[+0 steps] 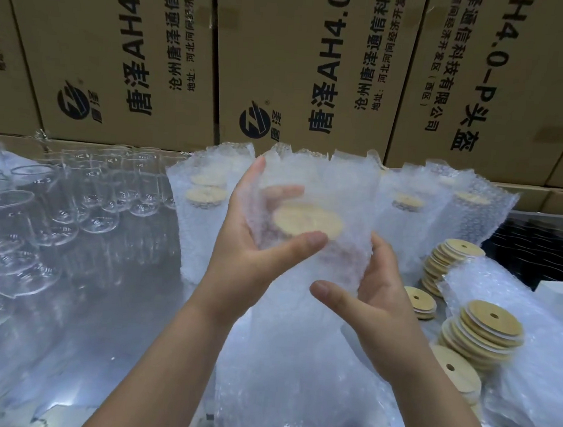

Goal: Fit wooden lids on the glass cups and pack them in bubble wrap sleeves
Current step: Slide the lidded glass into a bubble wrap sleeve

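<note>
Held mid-view, the cloudy bubble wrap sleeve (319, 182) showed a pale round wooden lid (306, 220) inside. The left hand (254, 245) gripped it at 8 o'clock, and the right hand (374, 294) curled round its 5 o'clock end.

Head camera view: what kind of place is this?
Probably a warehouse packing station: stacked printed cardboard cartons at the back, rows of empty glass cups, piles of wooden lids and filled bubble wrap sleeves.

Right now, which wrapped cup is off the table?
The middle wrapped cup, held up between the left grip and right grip. The other wrapped cups stand on the table at the back, before the boxes, untouched.
</note>
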